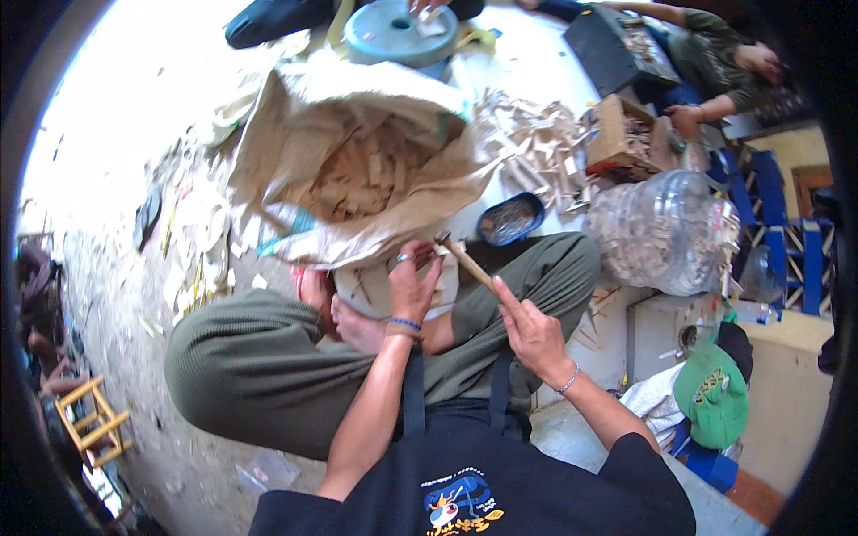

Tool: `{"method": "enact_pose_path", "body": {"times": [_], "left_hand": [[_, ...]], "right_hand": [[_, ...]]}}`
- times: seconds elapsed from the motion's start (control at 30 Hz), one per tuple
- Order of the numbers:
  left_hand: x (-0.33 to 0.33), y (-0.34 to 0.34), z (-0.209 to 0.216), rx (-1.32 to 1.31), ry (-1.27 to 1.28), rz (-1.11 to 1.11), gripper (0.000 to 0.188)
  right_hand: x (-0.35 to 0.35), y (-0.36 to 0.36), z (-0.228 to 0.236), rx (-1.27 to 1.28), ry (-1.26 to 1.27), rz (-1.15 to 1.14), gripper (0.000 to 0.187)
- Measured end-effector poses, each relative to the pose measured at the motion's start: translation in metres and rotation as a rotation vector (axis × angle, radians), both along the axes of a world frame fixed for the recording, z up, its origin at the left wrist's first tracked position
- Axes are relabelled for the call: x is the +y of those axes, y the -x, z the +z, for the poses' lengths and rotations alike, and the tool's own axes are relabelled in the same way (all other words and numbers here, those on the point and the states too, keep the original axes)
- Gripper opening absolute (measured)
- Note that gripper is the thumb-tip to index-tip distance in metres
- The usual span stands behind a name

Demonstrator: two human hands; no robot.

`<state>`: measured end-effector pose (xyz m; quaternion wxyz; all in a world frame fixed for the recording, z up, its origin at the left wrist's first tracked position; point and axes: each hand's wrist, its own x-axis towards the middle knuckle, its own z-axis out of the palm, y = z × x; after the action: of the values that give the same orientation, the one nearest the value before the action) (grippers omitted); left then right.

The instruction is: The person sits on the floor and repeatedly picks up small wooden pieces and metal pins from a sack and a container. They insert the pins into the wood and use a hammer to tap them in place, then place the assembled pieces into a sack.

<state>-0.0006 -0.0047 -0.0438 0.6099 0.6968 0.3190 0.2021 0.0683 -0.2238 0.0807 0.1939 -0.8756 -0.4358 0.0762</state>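
Observation:
My right hand [534, 334] grips the wooden handle of a hammer [478, 271], its small dark head reaching up beside the fingers of my left hand. My left hand [417, 284], with a ring and a blue bracelet, is closed with fingertips drawn together. A small pale piece shows near those fingertips and the hammer head; I cannot make out what they pinch. Below the hand lies a pale round surface [368, 284] between my crossed legs. Just beyond the hammer sits a blue oval tin [510, 220] of thin metal bits that look like nails.
A large woven sack [295, 192] of wood pieces stands ahead. Loose wood strips [536, 143] lie to its right, near a wooden box [617, 134] and a clear plastic jug [661, 232]. Other people work at the far side. A green cap [712, 395] lies at right.

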Motion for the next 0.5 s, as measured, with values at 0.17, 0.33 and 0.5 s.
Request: {"method": "enact_pose_path", "body": {"times": [0.17, 0.33, 0.5], "left_hand": [[0.001, -0.003, 0.018, -0.042, -0.139, 0.046, 0.035], [-0.007, -0.011, 0.042, -0.211, -0.013, 0.068, 0.026], [-0.011, -0.025, 0.057, -0.322, 0.029, 0.079, 0.022]], "right_hand": [[-0.038, -0.017, 0.013, 0.209, -0.114, -0.19, 0.028], [-0.11, -0.009, 0.007, 0.054, 0.087, -0.11, 0.025], [-0.129, 0.011, -0.012, -0.02, 0.337, 0.066, 0.036]]}}
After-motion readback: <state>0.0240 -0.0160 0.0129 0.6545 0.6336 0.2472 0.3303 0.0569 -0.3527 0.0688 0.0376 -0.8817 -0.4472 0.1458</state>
